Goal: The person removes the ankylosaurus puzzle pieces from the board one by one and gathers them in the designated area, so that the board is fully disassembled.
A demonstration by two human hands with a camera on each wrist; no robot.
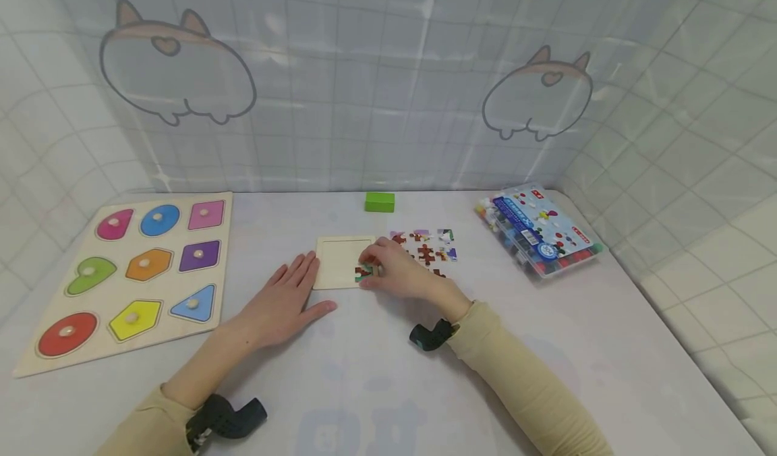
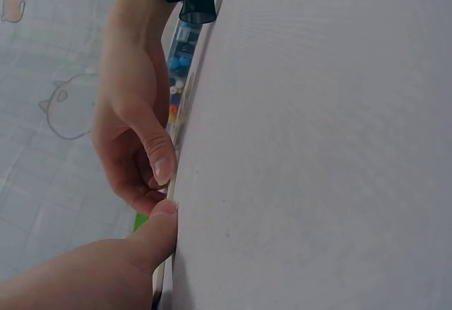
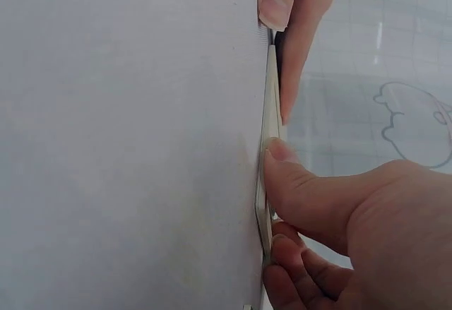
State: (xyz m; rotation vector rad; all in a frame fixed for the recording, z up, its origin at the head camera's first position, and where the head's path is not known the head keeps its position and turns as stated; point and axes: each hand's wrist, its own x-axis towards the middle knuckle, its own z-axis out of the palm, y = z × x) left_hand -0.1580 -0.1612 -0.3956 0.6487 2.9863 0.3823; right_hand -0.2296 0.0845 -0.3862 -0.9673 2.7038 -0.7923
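Observation:
A pale wooden puzzle tray (image 1: 335, 257) lies on the table between the hands. My left hand (image 1: 280, 305) rests flat, its straight fingers against the tray's left edge and the thumb spread. Over the tray's lower right corner, my right hand (image 1: 397, 269) has thumb and fingers bent together, pinching a small jigsaw piece (image 1: 375, 270) partly hidden by the fingers. Green and brown picture pieces (image 1: 362, 273) show in that corner. Loose jigsaw pieces (image 1: 426, 253) lie just right of the tray, some behind the right hand. In the right wrist view, the thumb (image 3: 282, 176) is at the tray's edge.
On the left lies a wooden shape board (image 1: 159, 314) with colourful knobbed shapes. A green block (image 1: 380, 202) sits at the back. Back right is a clear plastic box (image 1: 540, 230) of small coloured parts. Walls with a tile pattern (image 1: 364, 92) bound the table behind and at the sides.

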